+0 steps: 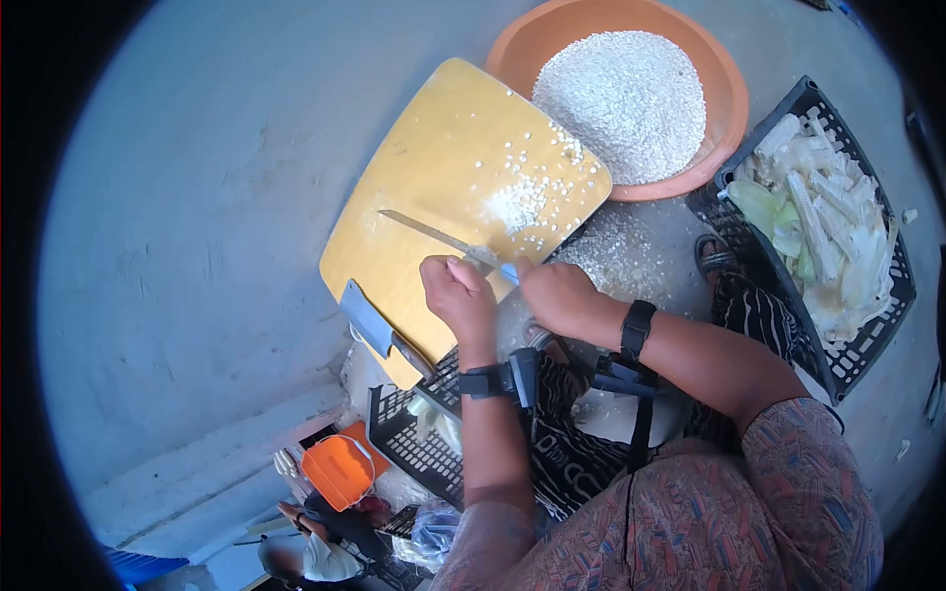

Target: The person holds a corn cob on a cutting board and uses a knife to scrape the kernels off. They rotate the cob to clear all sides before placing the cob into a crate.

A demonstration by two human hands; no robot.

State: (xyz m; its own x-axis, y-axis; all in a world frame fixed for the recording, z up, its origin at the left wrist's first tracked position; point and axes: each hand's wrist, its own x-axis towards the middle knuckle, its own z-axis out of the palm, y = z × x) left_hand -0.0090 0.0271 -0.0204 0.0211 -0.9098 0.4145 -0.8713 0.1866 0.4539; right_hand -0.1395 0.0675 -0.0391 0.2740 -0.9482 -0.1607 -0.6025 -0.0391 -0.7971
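Observation:
My right hand [560, 295] is closed round the blue handle of a long knife [431, 230], whose blade points up and left over a yellow board [414, 167]. Close beside it, my left hand [459, 297] is closed on a corn cob [482, 255]; only a pale end shows by the blade, the rest is hidden by my fingers. Loose white corn kernels [517, 204] lie scattered on the board's right part. A cleaver [368, 317] with a dark handle rests along the board's lower left edge.
An orange-brown basin [724, 98] full of white kernels stands beyond the board. At right, a black crate [875, 347] holds bare cobs and husks. Another black crate [412, 448] is under the board. Spilled kernels cover some floor. Another person [330, 557] is near an orange bucket [337, 473].

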